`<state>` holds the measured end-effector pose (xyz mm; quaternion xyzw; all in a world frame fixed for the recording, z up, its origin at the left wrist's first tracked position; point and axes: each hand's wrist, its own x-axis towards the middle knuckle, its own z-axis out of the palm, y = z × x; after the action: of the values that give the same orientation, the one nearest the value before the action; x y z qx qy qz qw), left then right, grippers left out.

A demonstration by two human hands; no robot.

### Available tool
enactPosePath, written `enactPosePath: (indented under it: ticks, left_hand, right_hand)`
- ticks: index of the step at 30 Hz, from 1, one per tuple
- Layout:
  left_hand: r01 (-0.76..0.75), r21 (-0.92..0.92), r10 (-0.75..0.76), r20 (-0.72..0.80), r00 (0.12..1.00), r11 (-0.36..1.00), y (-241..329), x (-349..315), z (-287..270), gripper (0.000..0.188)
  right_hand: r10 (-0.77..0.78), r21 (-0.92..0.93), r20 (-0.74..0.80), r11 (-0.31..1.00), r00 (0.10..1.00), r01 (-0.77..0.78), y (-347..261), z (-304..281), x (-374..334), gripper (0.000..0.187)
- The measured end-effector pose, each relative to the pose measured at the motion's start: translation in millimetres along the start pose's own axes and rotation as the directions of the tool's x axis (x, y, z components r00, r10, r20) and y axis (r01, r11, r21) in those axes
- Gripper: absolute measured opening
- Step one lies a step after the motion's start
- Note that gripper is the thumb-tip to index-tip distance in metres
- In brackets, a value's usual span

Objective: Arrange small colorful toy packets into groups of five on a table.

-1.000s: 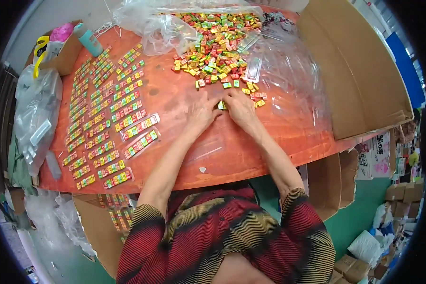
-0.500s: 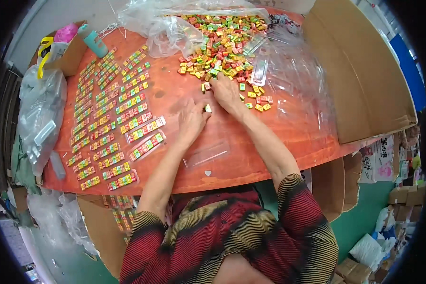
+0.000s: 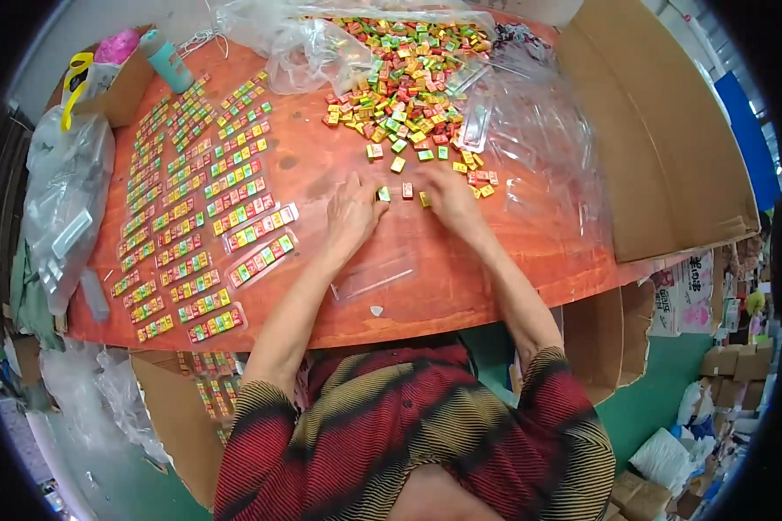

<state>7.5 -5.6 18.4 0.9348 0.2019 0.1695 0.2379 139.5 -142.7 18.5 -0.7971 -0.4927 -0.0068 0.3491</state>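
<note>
My left hand point(image 3: 354, 213) is closed over the red table point(image 3: 313, 161), its thumb and fingertips on a small green-and-white box point(image 3: 383, 194). To its right lies a small red box point(image 3: 407, 190), apart from both hands. My right hand point(image 3: 453, 204) is bent round a small yellow box point(image 3: 425, 199), which shows at its fingertips. Just beyond the hands are a loose yellow box point(image 3: 397, 164) and a big heap of small red, yellow and green boxes point(image 3: 408, 78). Nearer me lies a clear plastic tray point(image 3: 374, 276).
Rows of filled clear trays point(image 3: 204, 217) cover the left side. Clear empty trays point(image 3: 539, 130) pile up at right beside a tall cardboard box point(image 3: 660, 130). A plastic bag point(image 3: 317, 56) lies at the back; a blue-green bottle point(image 3: 167, 61) stands back left.
My right hand has come from the heap's edge towards me and to the right. A red box now lies between my hands. My left hand stays with the green-and-white box.
</note>
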Motion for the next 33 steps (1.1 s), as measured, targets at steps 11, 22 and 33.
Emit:
enactPosePath:
  ticks: [11,22,33]
  left_hand:
    - [-0.071,-0.021,0.073,0.129,0.989,0.997,22.3,11.3,-2.3,0.046]
    - [-0.143,-0.045,0.144,0.044,0.989,0.989,6.1,-5.7,5.3,0.042]
    - [-0.083,-0.015,0.083,0.07,0.994,0.996,15.8,-2.6,5.8,0.035]
  right_hand:
    - [0.07,-0.194,0.12,0.98,0.99,-0.045,-24.5,-1.6,-8.7,0.034]
    - [-0.196,-0.127,0.146,0.968,0.97,0.214,-24.7,13.9,-11.0,0.021]
    - [0.095,-0.339,-0.247,0.924,0.964,-0.178,12.4,32.1,65.4,0.022]
